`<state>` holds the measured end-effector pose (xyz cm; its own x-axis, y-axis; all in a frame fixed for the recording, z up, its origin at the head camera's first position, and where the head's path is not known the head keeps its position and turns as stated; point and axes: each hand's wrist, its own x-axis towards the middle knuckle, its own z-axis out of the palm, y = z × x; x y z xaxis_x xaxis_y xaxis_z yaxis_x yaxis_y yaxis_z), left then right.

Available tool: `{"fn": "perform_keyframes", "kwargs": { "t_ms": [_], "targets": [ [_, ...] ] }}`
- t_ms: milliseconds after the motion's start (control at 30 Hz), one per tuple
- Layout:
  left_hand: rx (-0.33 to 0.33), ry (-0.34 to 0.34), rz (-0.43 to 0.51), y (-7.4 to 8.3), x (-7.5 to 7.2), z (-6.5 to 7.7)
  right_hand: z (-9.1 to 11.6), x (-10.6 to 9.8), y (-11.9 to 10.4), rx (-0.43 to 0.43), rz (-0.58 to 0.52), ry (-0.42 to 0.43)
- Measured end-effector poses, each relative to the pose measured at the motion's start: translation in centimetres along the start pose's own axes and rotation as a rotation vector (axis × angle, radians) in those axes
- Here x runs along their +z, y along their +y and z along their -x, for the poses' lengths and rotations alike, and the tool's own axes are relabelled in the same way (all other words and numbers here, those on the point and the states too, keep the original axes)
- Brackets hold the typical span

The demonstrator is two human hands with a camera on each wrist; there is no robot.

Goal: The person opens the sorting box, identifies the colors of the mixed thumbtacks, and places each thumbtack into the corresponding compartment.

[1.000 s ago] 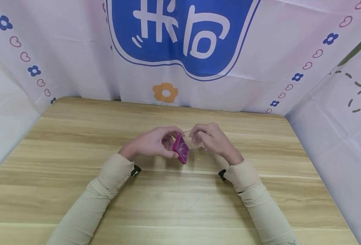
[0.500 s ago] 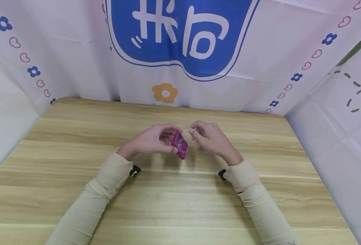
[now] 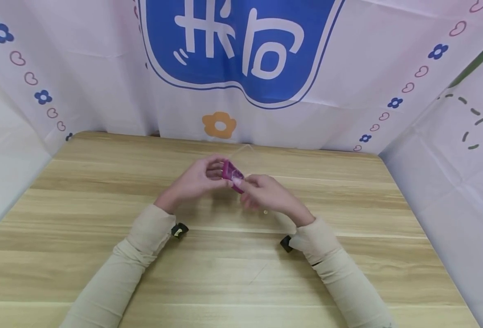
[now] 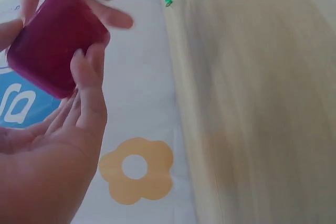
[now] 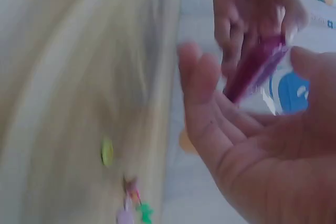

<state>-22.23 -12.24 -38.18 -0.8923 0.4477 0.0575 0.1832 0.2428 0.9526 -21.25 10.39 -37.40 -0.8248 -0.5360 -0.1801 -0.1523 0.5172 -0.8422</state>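
A small magenta box (image 3: 226, 169) with rounded corners is held tilted above the table. My left hand (image 3: 194, 184) grips its left side, thumb in front and fingers behind. From the right, my right hand (image 3: 270, 196) has its thumb on the box's near face and its index finger at the edge; its other fingers are blurred. The left wrist view shows the smooth back of the magenta box (image 4: 58, 40). A faint clear outline (image 3: 247, 146), perhaps a transparent lid, rises behind the box. What the box contains cannot be made out.
On the wooden table (image 3: 208, 278), a small yellow piece (image 3: 265, 212) lies below my right hand. Near it are a green piece (image 5: 145, 212) and a lilac piece (image 5: 125, 216). A printed white cloth (image 3: 102, 91) hangs behind the table's back edge.
The box has moved up and left with my left hand. My right hand, earlier apart from the box, has come down and left to touch it. The clear outline now shows behind.
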Motion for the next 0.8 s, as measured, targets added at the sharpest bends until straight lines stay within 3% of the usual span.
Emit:
{"fn": "perform_keyframes", "kwargs": {
  "t_ms": [100,333,567,800],
  "targets": [
    [-0.016,-0.051,-0.034,-0.6,-0.1,-0.1,-0.5,0.8,0.5,0.001,0.020,0.038],
    [-0.139,-0.103,-0.363,-1.4,0.3,0.0,-1.0,2.1,1.4,-0.027,0.232,0.104],
    [-0.175,-0.099,-0.445,-1.6,0.5,0.0,-1.4,3.2,1.0,-0.065,0.306,0.118],
    [-0.199,-0.093,-0.486,-1.7,0.5,0.3,-1.9,3.8,0.8,-0.045,0.364,0.130]
  ]
}}
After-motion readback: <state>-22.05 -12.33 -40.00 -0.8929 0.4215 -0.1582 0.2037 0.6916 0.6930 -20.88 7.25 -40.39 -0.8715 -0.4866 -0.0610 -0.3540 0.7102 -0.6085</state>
